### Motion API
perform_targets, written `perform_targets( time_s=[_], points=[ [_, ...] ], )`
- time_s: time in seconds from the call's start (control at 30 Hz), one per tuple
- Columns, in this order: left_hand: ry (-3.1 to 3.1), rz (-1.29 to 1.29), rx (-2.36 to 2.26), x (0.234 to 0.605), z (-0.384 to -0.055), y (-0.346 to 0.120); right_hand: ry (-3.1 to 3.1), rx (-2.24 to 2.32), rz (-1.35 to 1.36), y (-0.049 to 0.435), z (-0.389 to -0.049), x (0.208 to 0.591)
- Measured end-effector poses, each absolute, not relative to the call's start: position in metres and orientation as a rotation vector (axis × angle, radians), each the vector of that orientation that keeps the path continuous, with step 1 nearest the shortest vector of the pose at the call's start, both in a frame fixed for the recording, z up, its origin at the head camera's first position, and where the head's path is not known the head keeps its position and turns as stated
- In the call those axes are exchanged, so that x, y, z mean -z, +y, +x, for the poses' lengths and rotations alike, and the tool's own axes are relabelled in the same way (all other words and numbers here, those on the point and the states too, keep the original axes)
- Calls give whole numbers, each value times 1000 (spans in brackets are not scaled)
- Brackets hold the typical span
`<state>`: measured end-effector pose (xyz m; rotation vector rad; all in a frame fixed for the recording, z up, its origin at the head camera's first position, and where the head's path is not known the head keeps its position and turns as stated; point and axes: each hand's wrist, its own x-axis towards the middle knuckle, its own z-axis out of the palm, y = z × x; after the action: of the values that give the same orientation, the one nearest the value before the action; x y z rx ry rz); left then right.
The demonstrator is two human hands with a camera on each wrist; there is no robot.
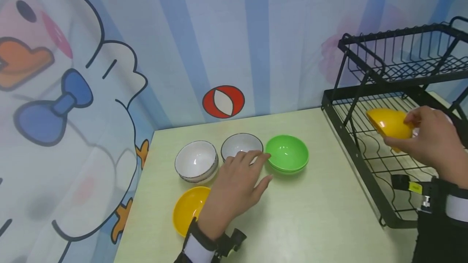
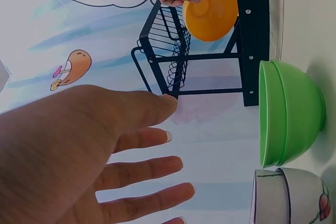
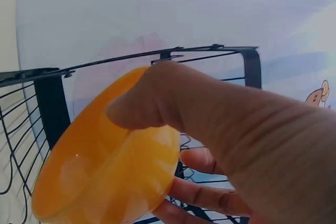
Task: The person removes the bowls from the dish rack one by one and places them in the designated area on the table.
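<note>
My right hand [image 1: 436,139] pinches a yellow bowl [image 1: 389,123] by its rim, thumb on one face and fingers on the other. The bowl is tilted over the lower tier of the black wire dish rack [image 1: 360,149]. My left hand [image 1: 235,186] hovers above the table with its fingers spread and holds nothing. Near its fingertips are a stack of green bowls [image 1: 287,153] and white bowls with a dark rim [image 1: 237,143], the latter partly hidden by the hand. Another white stack [image 1: 195,159] stands left, and a yellow bowl [image 1: 186,212] sits partly behind the left wrist.
The rack's raised upper tier [image 1: 409,58] overhangs the back of its lower tier. Behind the right hand, a bit of something white shows at the rack. A patterned cloth backdrop [image 1: 285,52] rises along the back edge of the pale table [image 1: 310,218].
</note>
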<state>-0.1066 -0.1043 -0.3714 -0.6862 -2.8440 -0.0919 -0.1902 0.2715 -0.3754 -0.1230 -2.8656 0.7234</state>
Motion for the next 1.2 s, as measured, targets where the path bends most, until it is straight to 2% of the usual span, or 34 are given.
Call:
perform_targets(
  time_s=[1.2],
  points=[
    [-2812, -428, 203, 359, -110, -141, -2947, -815, 218, 218, -182, 350]
  ],
)
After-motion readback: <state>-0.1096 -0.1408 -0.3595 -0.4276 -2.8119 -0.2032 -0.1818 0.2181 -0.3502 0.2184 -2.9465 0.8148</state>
